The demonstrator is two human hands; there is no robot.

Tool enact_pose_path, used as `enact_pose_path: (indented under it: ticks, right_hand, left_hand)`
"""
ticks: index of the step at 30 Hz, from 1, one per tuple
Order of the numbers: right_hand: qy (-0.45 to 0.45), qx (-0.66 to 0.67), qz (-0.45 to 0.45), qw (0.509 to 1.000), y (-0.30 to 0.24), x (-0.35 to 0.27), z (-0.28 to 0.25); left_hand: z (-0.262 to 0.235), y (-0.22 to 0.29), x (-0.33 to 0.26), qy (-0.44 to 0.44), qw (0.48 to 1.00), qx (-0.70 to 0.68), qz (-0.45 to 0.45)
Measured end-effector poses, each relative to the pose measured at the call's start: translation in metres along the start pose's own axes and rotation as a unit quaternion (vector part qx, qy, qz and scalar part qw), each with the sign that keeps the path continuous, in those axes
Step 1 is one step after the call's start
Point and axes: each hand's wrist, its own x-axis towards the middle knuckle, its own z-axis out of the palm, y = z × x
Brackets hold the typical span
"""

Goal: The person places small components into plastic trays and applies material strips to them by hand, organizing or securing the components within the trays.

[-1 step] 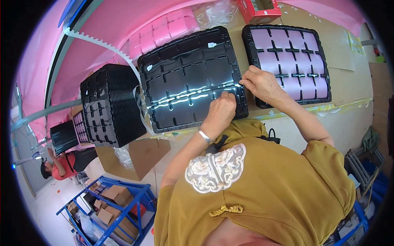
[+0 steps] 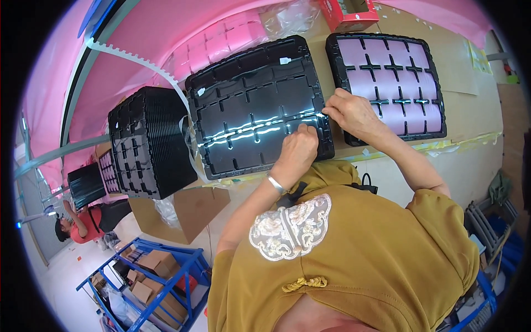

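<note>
A black plastic tray (image 2: 249, 108) with molded compartments lies in front of me, glare across its middle. Two small white pieces (image 2: 285, 61) sit in its far part. Over the tray's near right part is my left hand (image 2: 300, 148), its fingers curled closed. My right hand (image 2: 354, 113) is pinched closed at the tray's right edge. What either hand holds, if anything, is too small or hidden to make out. To the right lies a second black tray (image 2: 334, 72), filled with pale lilac rolls (image 2: 390, 77) between its black crosspieces.
Left of the tray stands a tall stack of black trays (image 2: 157, 144). Behind are a red box (image 2: 348, 15), clear plastic film (image 2: 290, 19) and pink rolls (image 2: 215, 39). A blue cart (image 2: 193, 260) with cartons stands lower left; another person (image 2: 83, 227) is beyond it.
</note>
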Motion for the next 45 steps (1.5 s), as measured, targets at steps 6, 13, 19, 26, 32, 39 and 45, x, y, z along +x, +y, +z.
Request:
enact_pose_path:
  ticks: [6,13,19,26,32,39,45]
  right_hand:
    - [0.003,-0.002,-0.004,1.0,0.003,-0.002,0.002]
    - [0.003,-0.003,-0.006,1.0,0.008,-0.006,0.003]
    - [0.012,-0.008,-0.007,1.0,0.014,-0.008,0.007]
    - [0.016,-0.014,-0.01,1.0,0.016,-0.005,0.006]
    - [-0.008,-0.016,0.009,1.0,0.018,-0.006,0.003]
    - [0.025,-0.006,-0.019,0.999,0.024,-0.009,0.005]
    - [0.008,-0.005,-0.01,1.0,0.02,-0.007,0.008]
  left_hand:
    - [0.005,-0.006,-0.003,0.018,0.999,-0.017,-0.025]
    - [-0.002,-0.025,-0.024,0.091,0.993,-0.063,0.033]
    - [-0.016,-0.026,-0.021,0.115,0.979,-0.168,-0.011]
    - [-0.01,-0.019,-0.002,0.001,0.994,-0.092,0.06]
    - [-0.007,-0.025,-0.007,0.028,0.995,-0.043,0.089]
    - [-0.019,-0.049,-0.03,0.081,0.991,-0.109,0.016]
    - [-0.02,-0.028,-0.014,0.04,0.987,-0.158,0.014]
